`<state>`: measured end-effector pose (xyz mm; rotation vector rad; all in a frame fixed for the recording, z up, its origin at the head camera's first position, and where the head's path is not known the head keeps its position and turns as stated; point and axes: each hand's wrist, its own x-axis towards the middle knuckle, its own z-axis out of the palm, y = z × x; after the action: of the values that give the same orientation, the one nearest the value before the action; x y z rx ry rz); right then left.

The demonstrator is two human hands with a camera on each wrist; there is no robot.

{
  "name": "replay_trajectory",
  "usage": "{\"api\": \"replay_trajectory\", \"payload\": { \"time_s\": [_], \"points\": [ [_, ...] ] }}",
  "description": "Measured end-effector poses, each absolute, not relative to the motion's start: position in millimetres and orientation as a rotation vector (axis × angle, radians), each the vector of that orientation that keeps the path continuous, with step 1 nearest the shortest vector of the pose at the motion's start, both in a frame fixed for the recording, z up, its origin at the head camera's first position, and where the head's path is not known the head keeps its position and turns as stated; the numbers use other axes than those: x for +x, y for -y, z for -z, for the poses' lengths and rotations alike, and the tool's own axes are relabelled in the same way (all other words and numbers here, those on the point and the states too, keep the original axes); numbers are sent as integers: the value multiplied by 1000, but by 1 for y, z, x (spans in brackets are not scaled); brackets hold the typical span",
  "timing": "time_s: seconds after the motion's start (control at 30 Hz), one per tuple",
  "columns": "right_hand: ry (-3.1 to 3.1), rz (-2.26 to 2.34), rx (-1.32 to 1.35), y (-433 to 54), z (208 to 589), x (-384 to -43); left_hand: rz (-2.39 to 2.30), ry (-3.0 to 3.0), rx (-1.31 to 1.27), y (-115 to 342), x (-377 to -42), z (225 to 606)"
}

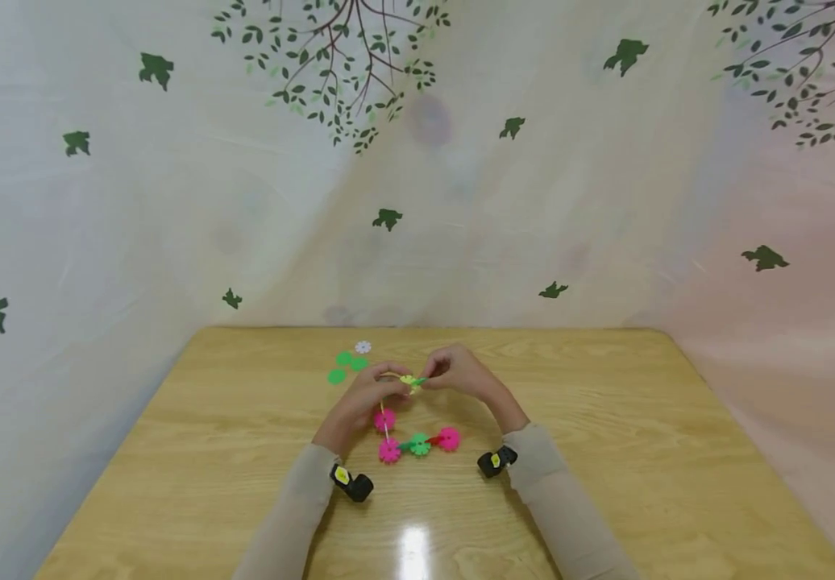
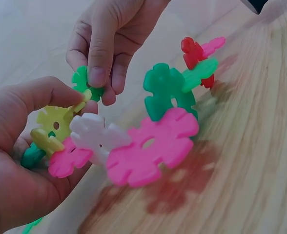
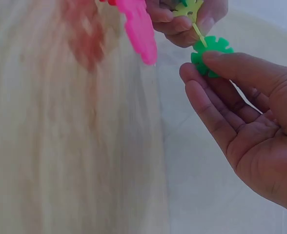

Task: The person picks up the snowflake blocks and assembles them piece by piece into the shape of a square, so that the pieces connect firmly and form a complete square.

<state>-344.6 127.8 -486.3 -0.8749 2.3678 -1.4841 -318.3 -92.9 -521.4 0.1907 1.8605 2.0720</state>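
My left hand [image 1: 359, 400] grips one end of a chain of slotted, flower-shaped plastic discs, its thumb and fingers around a yellow disc [image 2: 45, 116]. From there the chain curves round through a pink disc [image 2: 70, 157], a white disc [image 2: 97, 132], a larger pink disc [image 2: 170, 129] and a dark green disc [image 2: 158, 90]. A red disc [image 2: 192, 51] and another pink disc [image 1: 449, 439] form the far end. Between thumb and fingertips, my right hand [image 1: 464, 374] pinches a green disc [image 3: 220, 45], its edge against a thin yellow disc [image 3: 198, 32] beside the left fingertips.
Several loose green discs [image 1: 337, 376] and one white disc [image 1: 363, 347] lie on the wooden table [image 1: 606, 451], beyond the left hand. Behind the table's far edge hangs a pale cloth [image 1: 461, 266] with printed leaves and branches. Each wrist wears a small black camera [image 1: 354, 483].
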Motion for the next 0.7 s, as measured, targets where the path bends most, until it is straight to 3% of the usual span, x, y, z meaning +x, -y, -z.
{"api": "replay_trajectory", "payload": {
  "time_s": [0.37,0.7],
  "points": [
    [-2379,1357,-937,-107,483,-338,-1992,-1857,162,116,-317,527],
    [-2311,1254,-889,-110,470,-355,-1959,-1858,151,126,-316,528]
  ]
}}
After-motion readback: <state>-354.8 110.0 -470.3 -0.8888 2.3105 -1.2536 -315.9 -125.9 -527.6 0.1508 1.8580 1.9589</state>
